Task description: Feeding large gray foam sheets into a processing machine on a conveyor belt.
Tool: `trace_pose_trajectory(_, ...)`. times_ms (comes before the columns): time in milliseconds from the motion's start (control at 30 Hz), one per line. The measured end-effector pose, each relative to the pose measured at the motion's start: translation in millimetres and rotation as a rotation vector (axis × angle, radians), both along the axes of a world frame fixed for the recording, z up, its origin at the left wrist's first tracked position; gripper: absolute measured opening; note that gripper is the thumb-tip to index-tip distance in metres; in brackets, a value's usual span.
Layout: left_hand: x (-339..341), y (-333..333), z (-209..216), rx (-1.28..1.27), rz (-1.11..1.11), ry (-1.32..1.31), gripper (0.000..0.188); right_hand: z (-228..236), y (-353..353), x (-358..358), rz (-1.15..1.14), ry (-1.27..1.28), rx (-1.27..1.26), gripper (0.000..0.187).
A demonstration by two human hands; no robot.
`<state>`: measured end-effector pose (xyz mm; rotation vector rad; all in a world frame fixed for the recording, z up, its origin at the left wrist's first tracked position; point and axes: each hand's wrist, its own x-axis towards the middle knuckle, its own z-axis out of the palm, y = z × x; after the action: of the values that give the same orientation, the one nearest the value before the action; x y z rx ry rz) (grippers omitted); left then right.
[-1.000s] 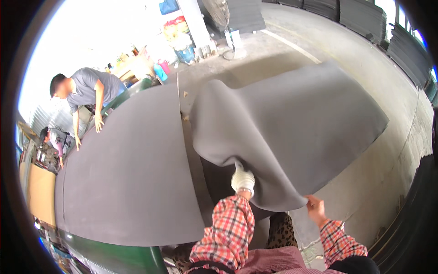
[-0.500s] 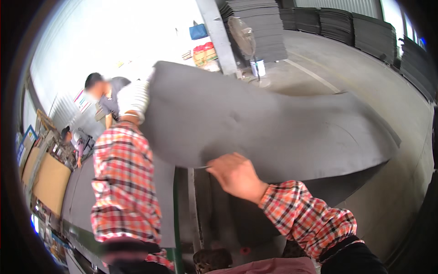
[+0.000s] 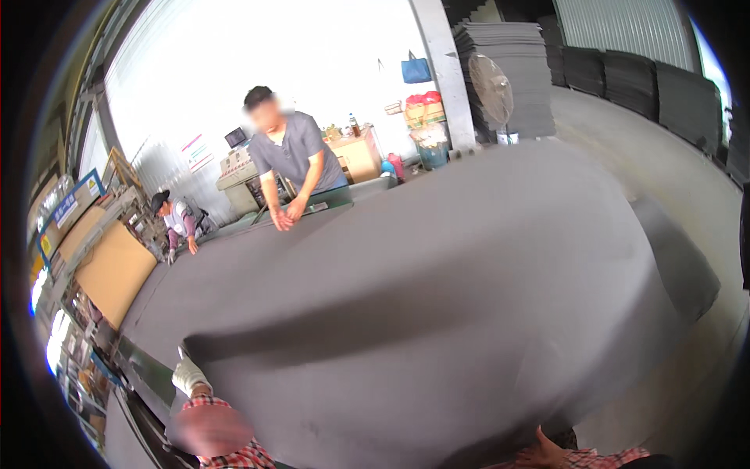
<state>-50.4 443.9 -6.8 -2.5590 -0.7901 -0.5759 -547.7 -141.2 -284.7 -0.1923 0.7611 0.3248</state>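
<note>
A large, flexible dark grey sheet [image 3: 469,313] spreads in front of me, bowed and sloping down at its right side. My left hand [image 3: 191,377], in a white glove, pinches its near left corner, which is lifted slightly above a flat grey sheet [image 3: 203,285] beneath. At the lower edge, my bare right hand [image 3: 544,451] grips the near edge of the bowed sheet, thumb up; its other fingers are mostly hidden. Across the table, a co-worker [image 3: 293,156] holds both hands together over the far edge of the flat sheet.
A second person [image 3: 183,219] bends at the far left beside a machine with a tan panel [image 3: 117,270]. Behind stand a fan [image 3: 492,90], a pillar [image 3: 445,70] and a tall stack of grey sheets [image 3: 519,70]. More stacks [image 3: 687,105] line the right.
The sheet has swung down and left from its raised position, now covering much of the table. My left hand has come down and nearer; my right moved right and toward me. The view has shifted left.
</note>
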Motion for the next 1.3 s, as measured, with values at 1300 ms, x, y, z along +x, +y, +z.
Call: trace_pose_trajectory(1300, -184, -295, -147, -0.265, -0.732, 0.276, 0.051, -182, -86, 95, 0.584, -0.075, -2.631, 0.039)
